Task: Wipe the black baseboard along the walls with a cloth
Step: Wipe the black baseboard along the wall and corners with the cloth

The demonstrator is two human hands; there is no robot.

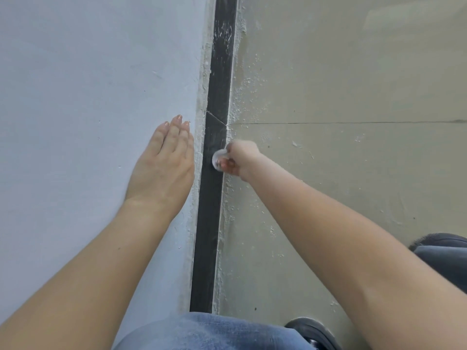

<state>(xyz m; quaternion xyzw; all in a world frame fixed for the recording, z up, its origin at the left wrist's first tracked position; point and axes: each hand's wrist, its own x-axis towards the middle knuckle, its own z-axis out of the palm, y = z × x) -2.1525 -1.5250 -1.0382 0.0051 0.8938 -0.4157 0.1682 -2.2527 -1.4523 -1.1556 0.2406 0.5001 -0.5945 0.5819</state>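
A black baseboard runs from the bottom middle up to the top of the view, between the pale wall and the floor. White plaster specks cover its far stretch near the top. My right hand is closed around a small bunched white cloth and presses it against the baseboard at mid-height. My left hand lies flat on the wall just left of the baseboard, fingers straight and together, holding nothing.
The pale blue-white wall fills the left side. The beige tiled floor on the right carries plaster splatter along the baseboard and a tile joint. My jeans-clad knee and dark shoes are at the bottom.
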